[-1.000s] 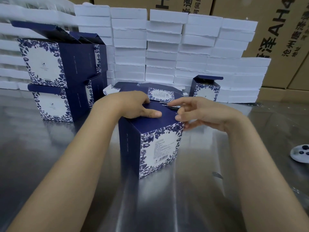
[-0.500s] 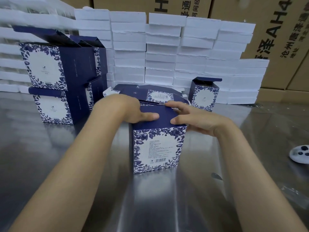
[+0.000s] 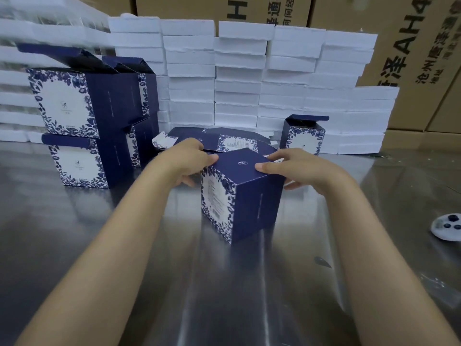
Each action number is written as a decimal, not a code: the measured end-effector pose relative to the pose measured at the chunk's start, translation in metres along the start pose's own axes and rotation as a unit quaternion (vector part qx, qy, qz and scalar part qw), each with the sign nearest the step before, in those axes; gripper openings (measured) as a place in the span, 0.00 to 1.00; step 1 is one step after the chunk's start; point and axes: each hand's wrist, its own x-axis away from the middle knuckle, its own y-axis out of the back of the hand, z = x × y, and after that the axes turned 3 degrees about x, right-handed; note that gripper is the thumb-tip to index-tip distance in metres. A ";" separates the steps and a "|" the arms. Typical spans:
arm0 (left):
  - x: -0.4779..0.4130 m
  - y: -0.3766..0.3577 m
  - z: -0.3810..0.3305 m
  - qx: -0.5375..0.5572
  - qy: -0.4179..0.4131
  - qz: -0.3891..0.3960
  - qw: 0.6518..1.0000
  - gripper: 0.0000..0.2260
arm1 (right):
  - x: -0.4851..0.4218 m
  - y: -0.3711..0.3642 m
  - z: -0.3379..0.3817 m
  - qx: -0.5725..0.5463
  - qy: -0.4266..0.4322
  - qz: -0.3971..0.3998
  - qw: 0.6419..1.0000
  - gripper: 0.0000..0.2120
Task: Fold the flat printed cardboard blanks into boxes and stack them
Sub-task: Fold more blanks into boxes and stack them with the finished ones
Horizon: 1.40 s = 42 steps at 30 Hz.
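While both hands clasp the upright navy blue-and-white floral cardboard box [image 3: 240, 193] at frame centre, the left hand [image 3: 185, 159] curls round its left top edge, the right hand [image 3: 290, 168] its right, stacked folded boxes [image 3: 82, 121] standing upper left, nearer the left hand.
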 end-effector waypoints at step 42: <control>-0.014 -0.020 0.009 0.050 -0.154 0.027 0.986 0.14 | -0.030 -0.037 -0.010 -0.258 0.013 -0.190 0.947 0.08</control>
